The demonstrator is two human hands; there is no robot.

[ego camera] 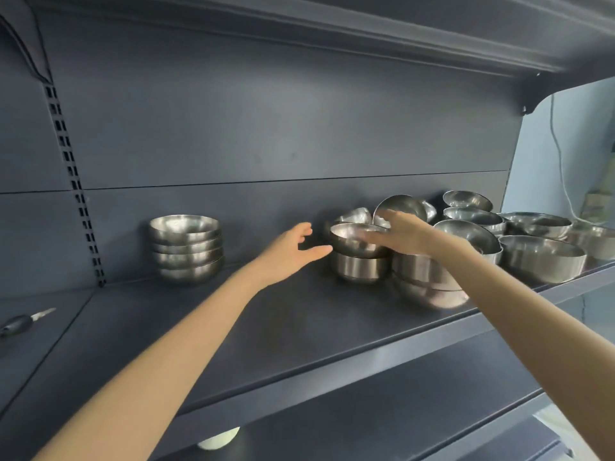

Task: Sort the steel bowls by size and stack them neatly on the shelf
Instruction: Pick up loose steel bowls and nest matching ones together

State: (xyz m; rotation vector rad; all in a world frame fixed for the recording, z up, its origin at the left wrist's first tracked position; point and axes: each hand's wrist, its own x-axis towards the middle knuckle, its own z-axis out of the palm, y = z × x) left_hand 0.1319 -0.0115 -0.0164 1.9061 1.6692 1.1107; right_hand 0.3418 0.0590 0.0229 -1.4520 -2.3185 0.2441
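A neat stack of several steel bowls (186,247) stands at the left back of the dark shelf (253,331). To the right lies a jumble of steel bowls of different sizes. A small bowl (349,244) sits tilted on another bowl (359,269). My left hand (293,252) is open, fingers straight, just left of that small bowl, not touching it. My right hand (399,234) reaches over the small bowl's rim with blurred fingers inside or on it. A big wide bowl (542,261) stands at the right.
A knife with a dark handle (23,322) lies on the shelf at far left. The upper shelf (366,31) hangs low overhead. A slotted upright (75,188) runs down the back panel. A white round object (219,439) shows under the shelf.
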